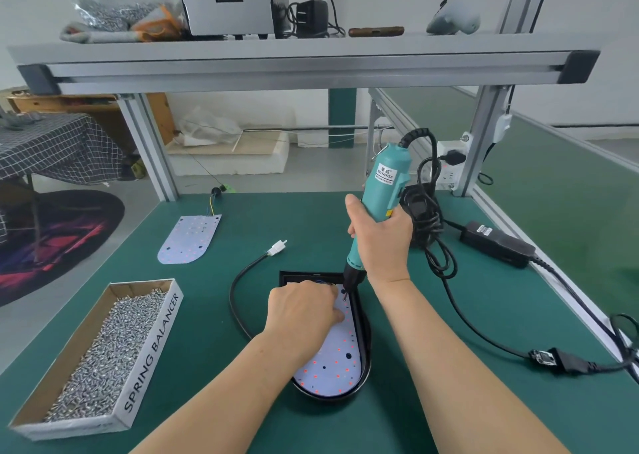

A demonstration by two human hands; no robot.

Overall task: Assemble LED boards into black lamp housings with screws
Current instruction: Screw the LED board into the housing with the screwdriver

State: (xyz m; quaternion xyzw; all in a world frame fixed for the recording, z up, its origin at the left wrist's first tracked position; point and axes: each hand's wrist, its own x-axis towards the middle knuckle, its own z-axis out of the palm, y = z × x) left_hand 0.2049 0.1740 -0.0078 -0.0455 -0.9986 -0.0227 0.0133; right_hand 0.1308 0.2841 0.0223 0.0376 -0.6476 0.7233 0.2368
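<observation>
A black lamp housing lies on the green mat in front of me, with a white LED board dotted with red LEDs seated inside it. My left hand rests on the board's far half, fingers curled down near a screw. My right hand grips a teal electric screwdriver held upright; its bit tip touches the board at the upper right corner, right beside my left fingertips. The housing's black cable loops left and ends in a white connector.
A cardboard box full of several silver screws sits at the left. A second LED board lies farther back on the mat. The screwdriver's black cord and power adapter trail along the right. An aluminium shelf frame spans overhead.
</observation>
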